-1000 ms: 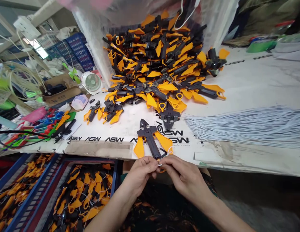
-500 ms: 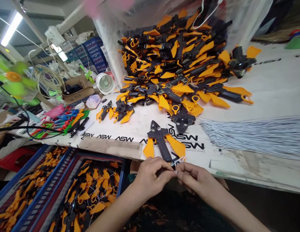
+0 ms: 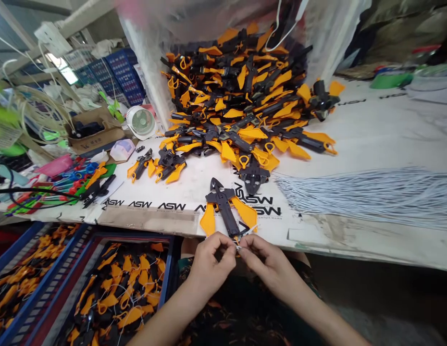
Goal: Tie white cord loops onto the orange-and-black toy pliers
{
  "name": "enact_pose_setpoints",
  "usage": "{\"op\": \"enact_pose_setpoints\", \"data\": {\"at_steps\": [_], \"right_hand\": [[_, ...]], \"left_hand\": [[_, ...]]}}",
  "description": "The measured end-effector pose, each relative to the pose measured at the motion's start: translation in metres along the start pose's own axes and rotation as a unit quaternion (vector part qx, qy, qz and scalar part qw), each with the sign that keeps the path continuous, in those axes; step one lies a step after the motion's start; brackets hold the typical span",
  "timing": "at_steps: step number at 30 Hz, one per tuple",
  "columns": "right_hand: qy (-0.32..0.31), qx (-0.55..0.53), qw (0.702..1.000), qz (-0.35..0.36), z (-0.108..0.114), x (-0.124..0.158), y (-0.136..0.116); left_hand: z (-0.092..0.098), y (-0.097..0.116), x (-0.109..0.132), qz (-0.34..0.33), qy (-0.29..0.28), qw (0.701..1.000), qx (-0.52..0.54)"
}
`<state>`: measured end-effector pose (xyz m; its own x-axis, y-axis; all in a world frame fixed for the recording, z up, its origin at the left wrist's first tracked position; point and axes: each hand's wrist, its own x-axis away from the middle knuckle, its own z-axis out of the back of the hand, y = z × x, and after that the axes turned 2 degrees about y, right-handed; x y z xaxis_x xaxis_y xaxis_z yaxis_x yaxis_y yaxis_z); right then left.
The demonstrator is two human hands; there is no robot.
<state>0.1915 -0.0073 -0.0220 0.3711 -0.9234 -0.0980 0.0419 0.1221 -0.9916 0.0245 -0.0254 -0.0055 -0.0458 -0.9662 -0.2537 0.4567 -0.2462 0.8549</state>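
"Worktop (image 3: pixel 367 139) layout, from the wearer's position?"

"Printed white sheeting covers it. Heap of black-and-orange moulded plastic pieces (image 3: pixel 238 91) at 12 o'clock; bundle of white cords (image 3: pixel 367 197) at 3 o'clock; desk fan (image 3: pixel 140 122) at 10 o'clock."

"Below the front edge?"

"Blue tray (image 3: pixel 167 266) of similar pieces at 8 o'clock."

"State of the hands?"

"Left hand (image 3: pixel 212 262) and right hand (image 3: pixel 266 259) are nearly closed, fingertips (image 3: pixel 230 250) meeting to pinch a short white cord (image 3: pixel 247 234)."

"Nearest item?"

"One separate piece (image 3: pixel 223 206) lies flat on the worktop at 12 o'clock, its lower end at the fingertips. Whether they grip it: cannot tell."
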Motion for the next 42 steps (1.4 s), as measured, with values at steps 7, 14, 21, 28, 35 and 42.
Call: {"op": "enact_pose_setpoints", "data": {"at_steps": [7,14,21,28,35,42], "right_hand": [[-0.068,-0.069,0.992,-0.085,0.0,-0.006,-0.003],[-0.033,0.051,0.998,-0.023,-0.002,-0.004,-0.004],[-0.005,0.088,0.996,-0.028,-0.004,-0.008,0.002],[-0.008,0.033,0.999,-0.038,-0.007,-0.014,0.0],[-0.027,0.021,0.998,-0.059,-0.005,-0.012,-0.013],[-0.021,0.045,0.999,-0.01,0.003,0.001,-0.014]], "left_hand": [[0.019,-0.006,-0.005,-0.27,-0.023,0.952,-0.143],[0.016,-0.005,0.002,-0.033,-0.045,0.998,-0.021],[0.014,-0.016,0.003,0.099,-0.065,0.984,0.134],[0.024,-0.023,-0.004,-0.259,-0.017,0.947,-0.19],[0.042,-0.016,-0.018,-0.375,-0.031,0.877,-0.299],[0.065,-0.026,-0.026,-0.311,-0.105,0.903,-0.278]]}}
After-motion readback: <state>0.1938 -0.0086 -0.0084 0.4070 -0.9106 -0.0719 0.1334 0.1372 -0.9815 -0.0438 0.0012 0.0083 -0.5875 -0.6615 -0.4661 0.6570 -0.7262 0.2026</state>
